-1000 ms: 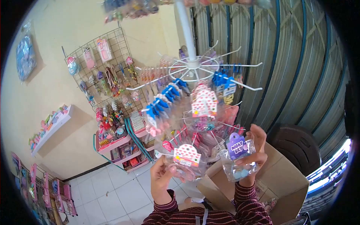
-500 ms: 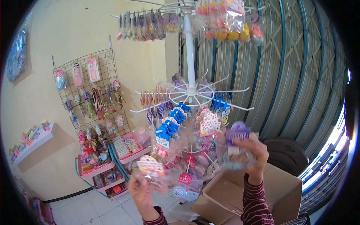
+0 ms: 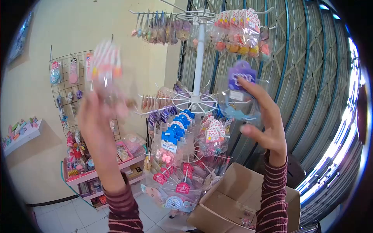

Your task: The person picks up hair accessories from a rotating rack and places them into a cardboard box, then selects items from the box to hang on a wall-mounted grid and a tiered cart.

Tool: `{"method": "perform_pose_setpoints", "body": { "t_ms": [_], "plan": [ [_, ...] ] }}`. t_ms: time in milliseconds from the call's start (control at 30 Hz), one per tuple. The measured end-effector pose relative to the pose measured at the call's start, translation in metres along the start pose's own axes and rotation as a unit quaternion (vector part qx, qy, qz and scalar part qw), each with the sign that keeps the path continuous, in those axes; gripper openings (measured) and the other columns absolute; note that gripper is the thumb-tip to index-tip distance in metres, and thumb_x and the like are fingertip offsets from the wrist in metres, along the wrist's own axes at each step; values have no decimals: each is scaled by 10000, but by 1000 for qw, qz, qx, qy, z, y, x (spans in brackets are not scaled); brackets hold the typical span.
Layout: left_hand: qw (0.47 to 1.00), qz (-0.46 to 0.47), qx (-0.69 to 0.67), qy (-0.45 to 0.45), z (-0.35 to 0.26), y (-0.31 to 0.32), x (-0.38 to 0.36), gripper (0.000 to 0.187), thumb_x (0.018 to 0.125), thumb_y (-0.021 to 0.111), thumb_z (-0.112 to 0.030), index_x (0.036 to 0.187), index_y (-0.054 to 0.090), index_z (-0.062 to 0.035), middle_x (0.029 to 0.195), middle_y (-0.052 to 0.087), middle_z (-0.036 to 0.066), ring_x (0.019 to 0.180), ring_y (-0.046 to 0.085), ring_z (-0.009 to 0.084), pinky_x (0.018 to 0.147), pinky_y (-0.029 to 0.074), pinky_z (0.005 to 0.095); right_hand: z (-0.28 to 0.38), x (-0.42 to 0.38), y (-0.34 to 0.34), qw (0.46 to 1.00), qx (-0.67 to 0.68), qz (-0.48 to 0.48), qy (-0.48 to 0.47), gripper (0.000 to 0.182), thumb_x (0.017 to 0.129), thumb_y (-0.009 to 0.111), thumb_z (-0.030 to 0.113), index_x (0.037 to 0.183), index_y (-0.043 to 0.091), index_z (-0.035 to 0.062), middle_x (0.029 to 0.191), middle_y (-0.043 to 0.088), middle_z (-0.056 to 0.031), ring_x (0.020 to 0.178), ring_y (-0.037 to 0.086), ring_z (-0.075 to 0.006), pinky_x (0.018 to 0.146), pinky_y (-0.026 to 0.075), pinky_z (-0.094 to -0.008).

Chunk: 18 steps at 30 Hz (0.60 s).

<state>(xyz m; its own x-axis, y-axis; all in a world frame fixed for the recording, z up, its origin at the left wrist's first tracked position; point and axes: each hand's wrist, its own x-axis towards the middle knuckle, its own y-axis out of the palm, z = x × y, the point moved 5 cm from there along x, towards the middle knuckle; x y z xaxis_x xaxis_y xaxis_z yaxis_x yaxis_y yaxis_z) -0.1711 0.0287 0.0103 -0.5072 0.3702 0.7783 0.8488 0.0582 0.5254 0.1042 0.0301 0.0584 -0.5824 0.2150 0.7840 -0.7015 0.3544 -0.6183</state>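
Note:
Raised at the left, my left hand (image 3: 95, 124) grips a clear packet with a pink-and-white header card (image 3: 107, 62); motion blurs both, and the contents show only as pinkish shapes. My right hand (image 3: 272, 126), higher than the middle ring of the rack, has its fingers on a clear packet with a purple header card (image 3: 241, 76) and a light blue item inside. Between the hands stands a white wire display rack (image 3: 199, 62). Packets with blue cards (image 3: 169, 141) and heart-patterned cards (image 3: 214, 130) hang from its middle hooks, and pink-carded ones (image 3: 183, 188) lower down.
An open cardboard box (image 3: 217, 211) stands below my right arm, with small packets at its bottom. Behind is a folding metal shutter (image 3: 299, 77). At left are a wire grid (image 3: 64, 91) with hung goods, a pink trolley (image 3: 83, 174) and a white wall shelf (image 3: 23, 136).
Both hands have risen with their packets, the left one also swinging out to the left. The view has shifted, so the rack's top hooks show more fully.

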Motion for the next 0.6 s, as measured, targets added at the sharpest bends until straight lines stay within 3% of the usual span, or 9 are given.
{"method": "perform_pose_setpoints", "body": {
  "t_ms": [67,100,200,267,333,400,467,533,600],
  "plan": [
    [991,14,106,83,0,7,53,305,852,392,-199,1006,461,55,932,524,71,807,507,104,709,407,224,6,20,7,1000,4,21,-22,725,610,656,244,1204,313,9,1176,392,-169,1098,365,-300,933,235,-369],
    [962,103,212,138,-2,24,79,389,843,382,-167,1160,334,52,1120,448,130,1039,435,182,844,372,273,12,31,11,996,-72,14,-54,699,630,643,258,1204,324,19,1180,387,-169,1107,354,-296,933,239,-367],
    [988,26,-147,-40,21,51,170,390,840,359,-174,1166,314,36,1187,379,163,1070,413,247,863,332,324,17,70,27,969,-202,-28,-138,646,671,610,284,1206,337,44,1169,390,-177,1114,340,-305,929,245,-375],
    [962,119,-186,-159,22,88,185,382,845,338,-187,1154,328,37,1183,392,165,1079,406,244,866,308,314,17,91,29,947,-252,-56,-192,620,692,590,296,1207,339,59,1155,398,-185,1111,337,-317,926,248,-386],
    [958,180,-193,-109,6,113,160,223,838,398,-152,936,447,43,872,536,110,880,500,162,782,382,264,17,101,22,909,-332,-122,-221,609,683,577,247,1202,320,59,1141,383,-176,1097,331,-317,891,272,-389],
    [954,185,-203,-116,-8,132,140,231,842,378,-150,954,434,44,868,539,113,882,506,163,783,399,274,21,104,11,901,-336,-160,-221,606,674,593,262,1192,346,66,1143,395,-172,1099,333,-323,905,252,-398],
    [950,190,-217,-123,-12,131,140,240,845,358,-148,972,421,45,865,541,116,883,512,164,785,416,284,22,109,-7,913,-373,-133,-96,524,709,595,266,1072,397,-55,1005,503,-172,951,482,-265,858,343,-336],
    [877,415,-229,-81,-30,144,130,255,840,362,-134,993,419,62,903,532,141,852,535,173,776,448,279,17,105,-15,866,-462,-161,-106,628,672,626,293,1114,343,-52,1096,422,-222,1022,415,-327,897,304,-356],
    [904,391,-168,-24,-51,145,121,246,837,360,-124,979,427,66,888,535,142,798,552,169,753,466,253,-2,98,-25,886,-365,-215,-188,609,693,597,296,1217,348,111,1193,378,-164,1146,307,-297,937,233,-381]
  ]
}}
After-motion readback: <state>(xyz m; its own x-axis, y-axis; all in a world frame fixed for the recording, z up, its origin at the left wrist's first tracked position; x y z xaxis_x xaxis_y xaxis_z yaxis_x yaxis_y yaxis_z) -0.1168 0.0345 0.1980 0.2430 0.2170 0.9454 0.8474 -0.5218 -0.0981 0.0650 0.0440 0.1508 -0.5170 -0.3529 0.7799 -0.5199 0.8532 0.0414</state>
